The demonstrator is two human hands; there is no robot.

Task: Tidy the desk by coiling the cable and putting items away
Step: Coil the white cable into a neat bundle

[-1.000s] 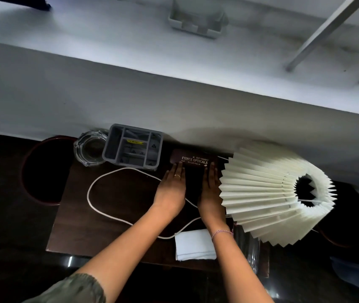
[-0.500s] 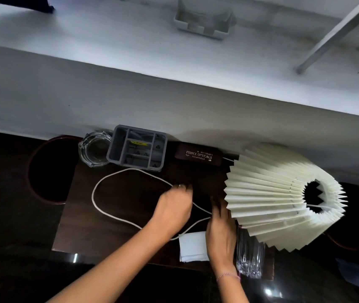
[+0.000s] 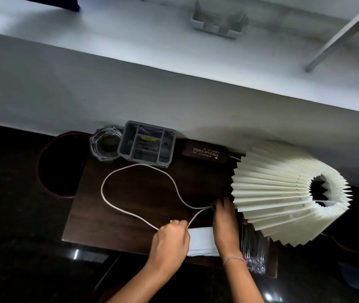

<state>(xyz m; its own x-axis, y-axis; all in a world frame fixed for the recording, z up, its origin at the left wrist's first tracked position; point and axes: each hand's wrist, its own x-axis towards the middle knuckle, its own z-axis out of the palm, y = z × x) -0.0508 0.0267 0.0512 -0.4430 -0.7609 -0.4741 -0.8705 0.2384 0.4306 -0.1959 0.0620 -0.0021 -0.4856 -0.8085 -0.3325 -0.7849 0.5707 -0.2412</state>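
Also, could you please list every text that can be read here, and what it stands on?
"PRINCE OPTICALS": on the brown case by the wall.
Small lines above and below it: too blurred to read.
Yellow label in the grey organiser: too small to read.

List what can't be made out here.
- Far end of cable: head view, lost under right hand and lampshade.
- Right hand's grip: head view, fingertips shadowed.
- Contents of grey organizer: head view, small and dark.
- Part of white cloth: head view, under left hand.
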